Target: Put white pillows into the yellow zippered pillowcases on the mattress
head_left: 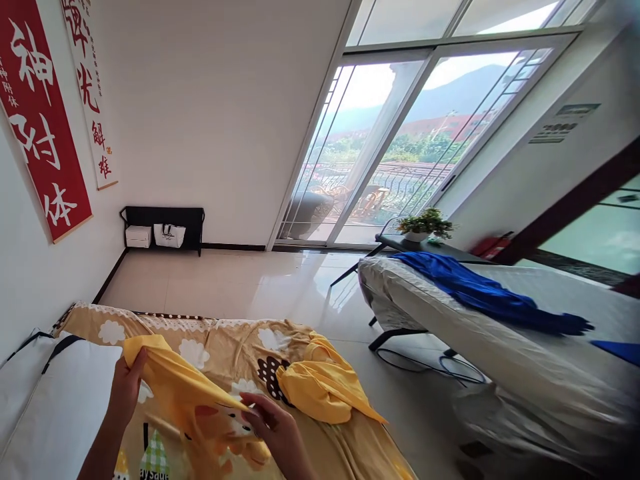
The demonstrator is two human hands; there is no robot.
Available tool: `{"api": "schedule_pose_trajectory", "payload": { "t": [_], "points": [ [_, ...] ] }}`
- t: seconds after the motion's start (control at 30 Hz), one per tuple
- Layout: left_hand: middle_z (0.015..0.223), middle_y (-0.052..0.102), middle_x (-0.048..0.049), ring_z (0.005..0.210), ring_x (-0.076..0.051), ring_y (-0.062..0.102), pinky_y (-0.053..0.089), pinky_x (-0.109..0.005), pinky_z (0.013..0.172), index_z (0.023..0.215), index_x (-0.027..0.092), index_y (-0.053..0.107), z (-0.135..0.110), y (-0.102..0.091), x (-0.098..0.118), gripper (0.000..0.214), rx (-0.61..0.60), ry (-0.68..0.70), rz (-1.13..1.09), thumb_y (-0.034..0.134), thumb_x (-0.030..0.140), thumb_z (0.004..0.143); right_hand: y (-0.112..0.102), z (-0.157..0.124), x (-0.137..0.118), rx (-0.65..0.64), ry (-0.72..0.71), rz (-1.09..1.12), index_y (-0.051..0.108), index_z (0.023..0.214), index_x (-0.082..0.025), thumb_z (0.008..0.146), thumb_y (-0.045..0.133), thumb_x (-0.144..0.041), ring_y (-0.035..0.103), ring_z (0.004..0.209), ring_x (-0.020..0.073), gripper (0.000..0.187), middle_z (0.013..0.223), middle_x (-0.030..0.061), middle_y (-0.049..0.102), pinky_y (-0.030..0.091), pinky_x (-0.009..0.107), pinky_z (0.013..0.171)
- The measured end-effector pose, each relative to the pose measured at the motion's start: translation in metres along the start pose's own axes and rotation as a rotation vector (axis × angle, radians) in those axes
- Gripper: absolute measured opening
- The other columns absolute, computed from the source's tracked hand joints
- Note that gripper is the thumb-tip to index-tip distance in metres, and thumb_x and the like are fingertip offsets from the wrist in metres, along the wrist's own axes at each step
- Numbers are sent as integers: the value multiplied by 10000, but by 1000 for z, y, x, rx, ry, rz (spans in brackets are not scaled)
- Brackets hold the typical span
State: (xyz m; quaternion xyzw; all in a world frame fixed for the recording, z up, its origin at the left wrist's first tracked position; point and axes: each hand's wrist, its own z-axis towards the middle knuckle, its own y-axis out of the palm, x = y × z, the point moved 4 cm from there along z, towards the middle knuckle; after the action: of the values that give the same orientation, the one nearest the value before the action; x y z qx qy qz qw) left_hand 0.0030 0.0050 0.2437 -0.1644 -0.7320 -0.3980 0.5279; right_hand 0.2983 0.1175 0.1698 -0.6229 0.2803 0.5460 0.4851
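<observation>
My left hand point(126, 385) pinches one corner of a yellow cloth point(183, 383) with a cartoon print. By its edge, my right hand point(276, 427) grips the same cloth between thumb and fingers, so the top edge stretches slanting between both hands. The lower part hangs in folds over a tan flowered blanket point(260, 339) on the bed. A second yellow cloth point(325, 392) lies crumpled on the blanket, right of my right hand. White pillows point(65, 400) lie at the left, beside my left forearm.
Across the tiled floor point(240, 280), a plastic-wrapped mattress point(410, 293) bears a blue cloth point(480, 293). A potted plant point(425, 225) stands on a dark table behind it. Cables point(425, 367) lie on the floor. A black rack point(165, 217) stands by the wall.
</observation>
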Motion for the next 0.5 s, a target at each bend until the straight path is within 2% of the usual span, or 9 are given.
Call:
{"api": "schedule_pose_trajectory", "payload": {
  "t": [0.1,0.17,0.3,0.4,0.43,0.5],
  "points": [
    [733,677,-32,734,-174,629,502,-252,652,841,135,727,-3,-6,3,438,-50,-4,-63,855,485,613,6,1,13,-130,148,50,719,1108,-201,613,743,-432,512,571,112,547,935,39,703,432,256,542],
    [749,690,-43,766,-191,643,522,-271,683,824,135,731,-6,-7,5,411,-83,-12,-85,851,474,626,18,-2,26,-226,232,107,690,1157,-208,583,742,-394,507,590,103,606,960,22,679,422,251,562],
    [793,718,-63,872,-231,668,549,-310,756,839,147,744,-9,-4,9,378,-106,-63,-102,850,451,640,55,-11,56,-402,373,209,713,1001,-191,521,752,-343,565,713,142,505,780,-19,642,421,249,657],
    [803,726,-75,930,-259,673,556,-341,809,822,145,752,-10,-4,13,388,-79,-101,-121,872,443,606,74,-9,61,-507,353,373,707,1045,-229,475,774,-303,521,641,119,578,675,-64,585,381,229,613],
    [802,728,-83,939,-271,674,558,-356,822,809,141,753,-10,-6,14,409,-63,-119,-127,886,450,576,75,-6,58,-507,323,439,704,1072,-243,466,786,-307,506,619,117,614,655,-70,567,374,227,597],
    [814,733,-99,943,-292,677,560,-391,841,799,136,757,-9,-10,17,462,-29,-144,-144,906,473,520,65,3,49,-417,267,562,707,1085,-261,457,814,-338,521,631,137,642,667,-58,578,391,242,595]
  ]
}}
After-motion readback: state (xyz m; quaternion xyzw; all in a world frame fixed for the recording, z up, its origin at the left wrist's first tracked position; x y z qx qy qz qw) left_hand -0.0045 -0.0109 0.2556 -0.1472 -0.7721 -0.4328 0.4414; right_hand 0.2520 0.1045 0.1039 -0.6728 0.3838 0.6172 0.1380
